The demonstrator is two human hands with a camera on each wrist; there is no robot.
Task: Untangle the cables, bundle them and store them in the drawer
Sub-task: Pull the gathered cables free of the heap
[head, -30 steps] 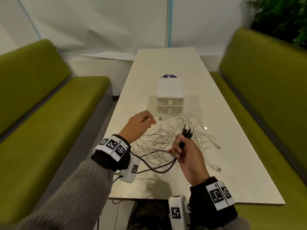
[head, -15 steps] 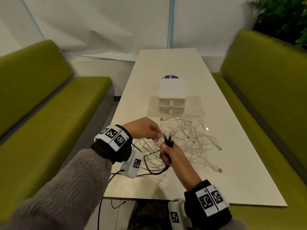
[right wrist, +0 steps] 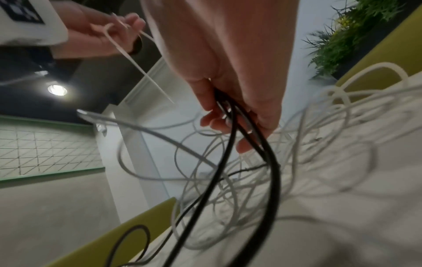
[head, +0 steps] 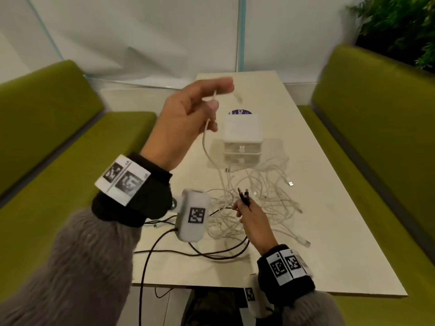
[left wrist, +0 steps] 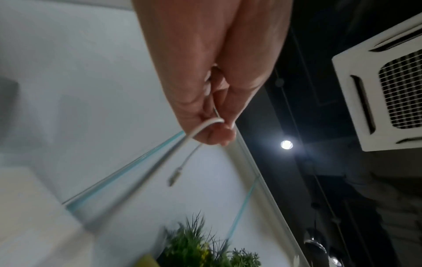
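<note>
Left hand (head: 186, 118) raised, pinching white cable (head: 207, 147), right hand (head: 253, 220) gripping black cable (head: 244, 196) above tangle (head: 266, 203) on table (head: 341, 231)

Soft, even indoor light fills the head view, with faint shadows on the pale table (head: 329, 208) and wide-angle bending at the frame edges. A round ceiling lamp (left wrist: 286, 144) flares against a dark ceiling at centre right of the left wrist view. The raised left hand (head: 186, 123) and the white cables (right wrist: 331, 144) are motion-blurred.
</note>
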